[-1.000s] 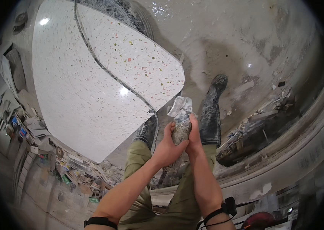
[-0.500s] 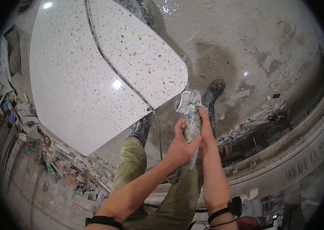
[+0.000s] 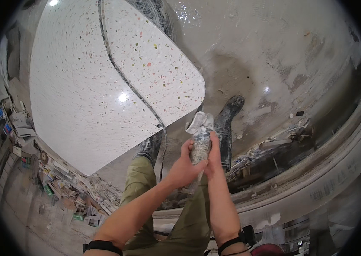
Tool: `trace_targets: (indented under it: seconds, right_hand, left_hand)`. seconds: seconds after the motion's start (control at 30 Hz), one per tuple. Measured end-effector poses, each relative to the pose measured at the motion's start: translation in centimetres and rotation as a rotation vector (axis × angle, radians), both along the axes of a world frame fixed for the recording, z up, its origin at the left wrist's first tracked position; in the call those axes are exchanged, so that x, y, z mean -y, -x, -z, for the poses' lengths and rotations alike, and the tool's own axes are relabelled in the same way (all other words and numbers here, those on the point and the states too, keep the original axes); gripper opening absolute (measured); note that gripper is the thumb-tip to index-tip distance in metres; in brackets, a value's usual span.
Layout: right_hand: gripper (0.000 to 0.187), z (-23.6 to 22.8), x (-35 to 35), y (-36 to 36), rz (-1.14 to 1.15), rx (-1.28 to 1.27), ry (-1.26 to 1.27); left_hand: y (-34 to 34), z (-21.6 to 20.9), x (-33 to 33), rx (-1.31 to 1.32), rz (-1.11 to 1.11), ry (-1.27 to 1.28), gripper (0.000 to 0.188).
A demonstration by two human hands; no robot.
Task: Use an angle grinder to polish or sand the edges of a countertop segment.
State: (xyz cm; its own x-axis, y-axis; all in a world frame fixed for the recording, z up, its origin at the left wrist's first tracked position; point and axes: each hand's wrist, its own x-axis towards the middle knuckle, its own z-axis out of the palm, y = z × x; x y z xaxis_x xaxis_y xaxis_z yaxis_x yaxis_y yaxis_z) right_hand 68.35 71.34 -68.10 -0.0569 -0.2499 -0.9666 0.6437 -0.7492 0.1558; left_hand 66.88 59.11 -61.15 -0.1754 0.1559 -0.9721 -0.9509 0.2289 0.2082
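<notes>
Between my two hands is a dust-caked angle grinder, its guarded head pointing away from me. My left hand wraps round the body from the left, thumb across its rear part. From the right, my right hand closes on the same body, its thumb lying along the side toward the head. Just beyond the grinder's head is the rounded near right corner of a white speckled terrazzo slab. The grinder is apart from the slab. White residue covers the tool, and its rear end is partly hidden by my hands.
A dark cable crosses the slab and drops over its near edge. My black boots stand on a wet, dirty floor. Offcuts and rubble lie at left; a long ledge curves along the right. A round, whitish-streaked object sits beyond the slab.
My hands and the grinder have shifted slightly left and toward me in the picture. The whole view has also moved a little. Both hands keep their hold.
</notes>
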Motion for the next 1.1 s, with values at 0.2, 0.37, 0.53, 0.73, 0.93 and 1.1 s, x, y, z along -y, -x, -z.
trace_targets:
  seconds: [0.2,0.37,0.53,0.73,0.93,1.1]
  right_hand:
    - [0.046,0.3,-6.4,8.7,-0.301,-0.079,0.036]
    - [0.046,0.7,-8.8,14.9,-0.675,-0.23,-0.034]
    - [0.041,1.3,-8.5,17.7,-0.807,-0.295,-0.018]
    - [0.039,1.0,-8.2,16.5,-0.824,-0.305,-0.043]
    - [0.045,2.2,-8.2,10.9,-0.696,-0.24,-0.04]
    - [0.048,2.1,-7.2,6.9,-0.53,-0.153,-0.016]
  left_hand:
    - [3.6,0.4,-7.4,-0.155,-0.289,0.032,0.091]
    - [5.8,1.5,-12.3,-0.25,-0.568,0.051,0.084]
    - [7.2,2.1,-13.2,-0.28,-0.636,0.087,0.084]
    - [6.4,1.7,-13.0,-0.251,-0.668,0.099,0.082]
    - [3.5,1.4,-11.1,-0.197,-0.547,0.084,0.085]
    - [2.2,0.5,-8.8,-0.134,-0.393,0.084,0.087]
